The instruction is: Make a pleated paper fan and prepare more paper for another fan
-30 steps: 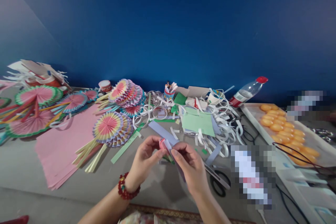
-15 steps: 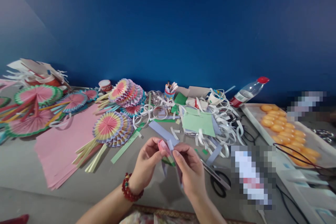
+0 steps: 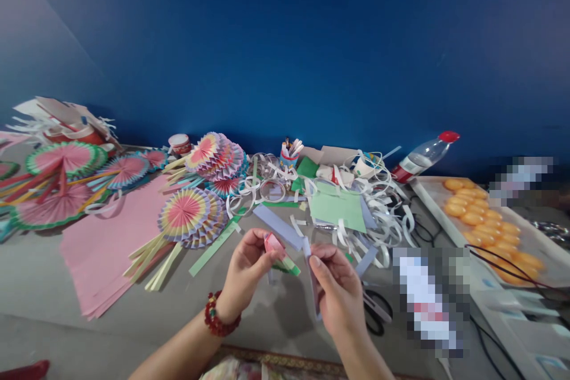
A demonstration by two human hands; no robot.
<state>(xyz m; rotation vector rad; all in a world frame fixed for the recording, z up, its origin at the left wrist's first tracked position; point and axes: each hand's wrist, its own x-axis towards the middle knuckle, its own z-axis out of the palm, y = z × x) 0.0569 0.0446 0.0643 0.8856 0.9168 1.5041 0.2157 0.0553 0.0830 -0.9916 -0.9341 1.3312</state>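
Above the near part of the table, my left hand (image 3: 252,267) pinches a small folded paper piece (image 3: 281,252), pink at the top and green at its lower end. Just to the right, my right hand (image 3: 336,279) grips a folded lavender paper strip (image 3: 312,276) that hangs down between thumb and fingers. A gap separates the two papers. Beyond my hands another lavender strip (image 3: 276,225) lies flat on the table. Scissors (image 3: 377,309) with black handles lie partly hidden behind my right hand.
Pleated paper fans (image 3: 189,217) and pink sheets (image 3: 111,243) spread over the left. Curled white strips (image 3: 383,225) and a light green sheet (image 3: 337,208) lie behind my hands. At right stand a tilted bottle (image 3: 423,157) and a white tray (image 3: 427,199) of orange, egg-shaped objects.
My right hand has moved right with the lavender strip, away from the pink and green paper. My left hand stays nearly in place, still holding its piece.
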